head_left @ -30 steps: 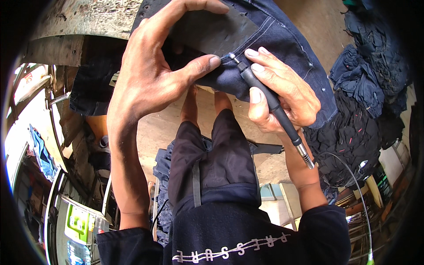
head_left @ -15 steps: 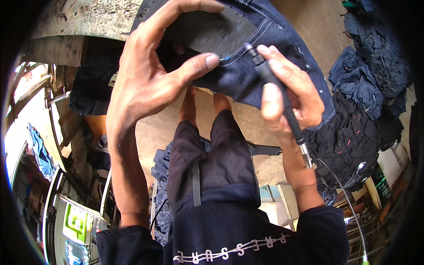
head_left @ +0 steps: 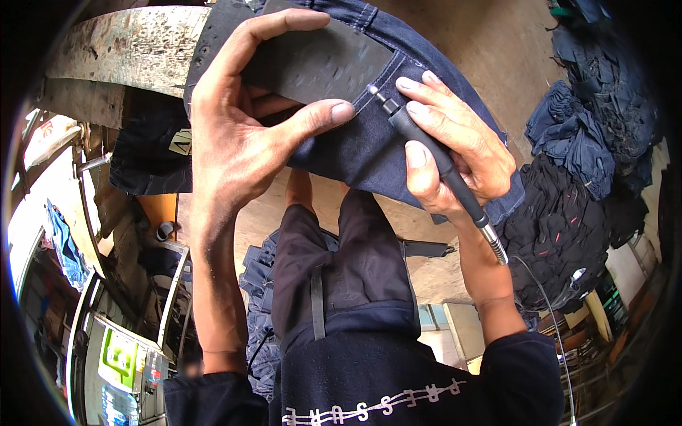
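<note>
Dark blue jeans (head_left: 398, 153) with pale stitching lie stretched over a black, worn flat form (head_left: 320, 64). My left hand (head_left: 241, 135) is spread around the form, its thumb resting by the curved pocket seam and its index finger reaching across the far side. My right hand (head_left: 462, 142) grips a black pen-shaped rotary tool handpiece (head_left: 440, 160) with a springy metal sleeve at its rear. The handpiece's tip lies just right of my left thumb, over the pocket seam. Whether the tip touches the cloth I cannot tell.
A worn wooden board (head_left: 131, 50) reaches in from the upper left. Heaps of black (head_left: 554, 220) and blue garments (head_left: 572, 135) lie at the right. A thin cable (head_left: 543, 291) runs down on the right. Dark cloth (head_left: 153, 153) hangs under the board.
My right hand has brought the handpiece left and slightly nearer, closer to my left thumb. The jeans have shifted a little left. A small blue bit at the seam no longer shows.
</note>
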`<state>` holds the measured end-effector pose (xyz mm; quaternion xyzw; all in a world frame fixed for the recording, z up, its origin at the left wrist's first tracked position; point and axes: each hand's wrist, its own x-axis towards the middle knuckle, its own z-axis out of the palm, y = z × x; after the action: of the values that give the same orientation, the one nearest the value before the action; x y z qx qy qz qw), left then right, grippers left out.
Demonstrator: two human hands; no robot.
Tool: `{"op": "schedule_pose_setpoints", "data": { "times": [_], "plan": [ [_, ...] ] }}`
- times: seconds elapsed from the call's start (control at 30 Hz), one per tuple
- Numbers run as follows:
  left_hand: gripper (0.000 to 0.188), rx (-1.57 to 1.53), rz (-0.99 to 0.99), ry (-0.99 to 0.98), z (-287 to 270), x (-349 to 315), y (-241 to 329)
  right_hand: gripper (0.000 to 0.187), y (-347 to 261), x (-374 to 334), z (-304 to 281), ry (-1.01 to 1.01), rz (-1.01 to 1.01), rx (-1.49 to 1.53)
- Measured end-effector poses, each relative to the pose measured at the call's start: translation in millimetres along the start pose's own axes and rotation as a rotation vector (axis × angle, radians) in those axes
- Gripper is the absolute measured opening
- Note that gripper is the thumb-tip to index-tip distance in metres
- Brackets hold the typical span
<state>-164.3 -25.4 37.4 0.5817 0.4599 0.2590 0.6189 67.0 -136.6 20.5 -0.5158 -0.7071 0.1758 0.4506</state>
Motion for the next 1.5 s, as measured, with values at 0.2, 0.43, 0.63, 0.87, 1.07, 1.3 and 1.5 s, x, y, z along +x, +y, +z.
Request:
{"op": "schedule_pose_setpoints", "data": {
  "times": [0.2, 0.43, 0.63, 0.87, 1.07, 1.3, 1.5],
  "plan": [
    [0.080, -0.069, 0.161, -0.002, 3, -2, -9, 0.031, 2, 1, 1, -0.049, -0.018, 0.024],
    [0.077, -0.212, 0.141, -0.025, 4, -3, -16, 0.033, 2, 0, 2, -0.048, -0.010, 0.005],
    [0.081, -0.224, 0.170, -0.030, 2, 0, -29, 0.034, 1, 1, 3, -0.056, -0.013, 0.008],
    [0.081, -0.211, 0.187, -0.044, 2, 2, -25, 0.034, 1, 0, 2, -0.071, -0.017, 0.018],
    [0.080, -0.235, 0.107, -0.045, 0, 0, -26, 0.034, 0, -1, 3, -0.069, -0.012, 0.010],
    [0.079, -0.217, 0.127, -0.025, 8, 0, -14, 0.033, -2, 1, 3, -0.062, -0.006, 0.010],
    [0.078, -0.218, 0.129, -0.028, 7, -1, -15, 0.031, -3, 2, 6, -0.031, 0.002, -0.006]
  ]
}}
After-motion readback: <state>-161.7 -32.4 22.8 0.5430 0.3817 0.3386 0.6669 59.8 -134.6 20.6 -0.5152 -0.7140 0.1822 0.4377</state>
